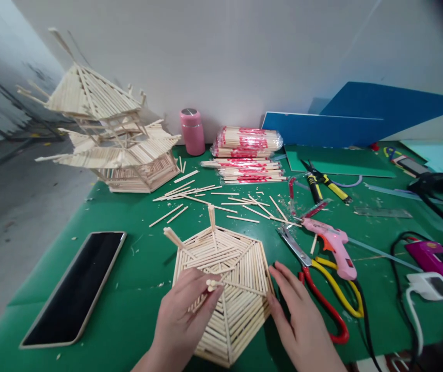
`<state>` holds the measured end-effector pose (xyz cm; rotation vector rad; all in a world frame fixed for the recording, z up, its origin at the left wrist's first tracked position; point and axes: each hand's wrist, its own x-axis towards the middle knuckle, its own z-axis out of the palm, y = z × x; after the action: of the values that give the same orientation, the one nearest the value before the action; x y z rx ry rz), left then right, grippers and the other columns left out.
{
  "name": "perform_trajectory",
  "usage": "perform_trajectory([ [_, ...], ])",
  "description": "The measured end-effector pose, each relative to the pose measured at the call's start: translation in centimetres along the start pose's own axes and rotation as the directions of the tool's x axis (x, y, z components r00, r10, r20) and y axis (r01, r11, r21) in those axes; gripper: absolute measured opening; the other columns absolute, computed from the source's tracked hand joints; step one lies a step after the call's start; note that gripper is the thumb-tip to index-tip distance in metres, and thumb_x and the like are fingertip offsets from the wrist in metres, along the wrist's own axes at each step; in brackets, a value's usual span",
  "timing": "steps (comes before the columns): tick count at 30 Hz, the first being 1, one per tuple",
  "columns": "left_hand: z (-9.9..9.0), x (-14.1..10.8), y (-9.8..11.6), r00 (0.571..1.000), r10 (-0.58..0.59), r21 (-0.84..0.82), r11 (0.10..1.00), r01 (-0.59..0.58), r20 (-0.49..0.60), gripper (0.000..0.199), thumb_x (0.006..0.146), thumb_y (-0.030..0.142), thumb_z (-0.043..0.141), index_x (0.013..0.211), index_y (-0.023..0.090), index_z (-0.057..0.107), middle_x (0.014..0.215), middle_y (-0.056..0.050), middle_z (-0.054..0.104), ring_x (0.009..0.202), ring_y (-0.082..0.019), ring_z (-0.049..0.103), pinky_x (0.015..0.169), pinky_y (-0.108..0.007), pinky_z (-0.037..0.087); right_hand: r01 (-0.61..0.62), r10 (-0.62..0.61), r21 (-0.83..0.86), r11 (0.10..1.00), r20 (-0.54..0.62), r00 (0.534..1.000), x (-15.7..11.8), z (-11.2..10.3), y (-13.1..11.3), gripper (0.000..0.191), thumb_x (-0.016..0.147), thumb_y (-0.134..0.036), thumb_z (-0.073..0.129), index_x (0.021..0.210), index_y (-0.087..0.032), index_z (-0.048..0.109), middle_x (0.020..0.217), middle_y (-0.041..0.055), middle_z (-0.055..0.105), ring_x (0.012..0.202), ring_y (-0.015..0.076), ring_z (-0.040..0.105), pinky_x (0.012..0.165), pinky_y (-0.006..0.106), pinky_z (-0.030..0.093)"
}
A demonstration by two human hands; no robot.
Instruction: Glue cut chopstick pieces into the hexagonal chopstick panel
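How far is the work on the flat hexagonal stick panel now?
Done: the flat hexagonal panel of pale wooden sticks is almost fully covered in rows. In hand: the left hand holds a few short sticks over its middle, while the right hand steadies the right edge. Left: loose wooden sticks lie unused; the pink glue gun lies on the green table.

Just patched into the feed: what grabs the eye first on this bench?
The stick pagoda at the far left of the green table, tall and tiered. In front, both hands work on a six-sided stick panel: the left hand holds a thin stick on it, the right hand steadies its edge. A pink glue gun lies to the right.
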<state>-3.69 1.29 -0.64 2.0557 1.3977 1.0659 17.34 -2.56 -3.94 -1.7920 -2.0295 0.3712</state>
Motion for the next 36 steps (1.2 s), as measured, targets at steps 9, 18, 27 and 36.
perform_trajectory([
  [9, -2.3, -4.2, -2.0, 0.898, -0.384, -0.165, 0.920, 0.354, -0.214, 0.008, 0.070, 0.022, 0.060, 0.077, 0.019, 0.063, 0.077, -0.002, 0.066, 0.070, -0.015, 0.060, 0.064, -0.021, 0.047, -0.003, 0.003, 0.010, 1.000, -0.015, 1.000, -0.4, 0.5, -0.9, 0.038, 0.085, -0.029, 0.037, 0.118, -0.012, 0.047, 0.123, 0.0170, 0.050, 0.112, 0.0273, 0.049, 0.086, 0.044, 0.047],
  [18, -2.9, -4.6, -2.3, 0.801, -0.563, -0.388, 0.797, 0.463, -0.202, 0.015, 0.063, 0.027, 0.066, 0.073, 0.016, 0.068, 0.075, -0.003, 0.068, 0.069, -0.017, 0.062, 0.066, -0.022, 0.049, -0.018, 0.019, 0.016, 1.000, -0.032, 0.999, -0.6, 1.0, -1.3, 0.037, 0.086, -0.028, 0.036, 0.114, -0.009, 0.050, 0.121, 0.0181, 0.051, 0.112, 0.0265, 0.048, 0.089, 0.043, 0.044],
  [27, -2.5, -4.2, -1.4, 0.794, -0.593, -0.515, 0.726, 0.455, -0.133, 0.016, 0.063, 0.028, 0.067, 0.071, 0.015, 0.068, 0.071, -0.003, 0.068, 0.068, -0.017, 0.061, 0.061, -0.021, 0.050, -0.022, 0.026, 0.045, 0.999, -0.099, 0.995, -1.4, 1.7, -1.7, 0.035, 0.084, -0.025, 0.038, 0.114, -0.010, 0.050, 0.122, 0.0170, 0.050, 0.112, 0.0264, 0.048, 0.089, 0.042, 0.045],
  [36, -1.9, -4.1, -1.5, 0.792, -0.588, -0.531, 0.729, 0.432, -0.164, 0.013, 0.063, 0.027, 0.067, 0.067, 0.015, 0.067, 0.068, -0.002, 0.067, 0.064, -0.014, 0.058, 0.057, -0.017, 0.049, 0.073, -0.063, 0.050, 0.996, -0.174, 0.983, -1.9, 1.8, -1.8, 0.033, 0.084, -0.021, 0.039, 0.115, -0.011, 0.048, 0.121, 0.0171, 0.052, 0.109, 0.0258, 0.051, 0.085, 0.040, 0.049],
])
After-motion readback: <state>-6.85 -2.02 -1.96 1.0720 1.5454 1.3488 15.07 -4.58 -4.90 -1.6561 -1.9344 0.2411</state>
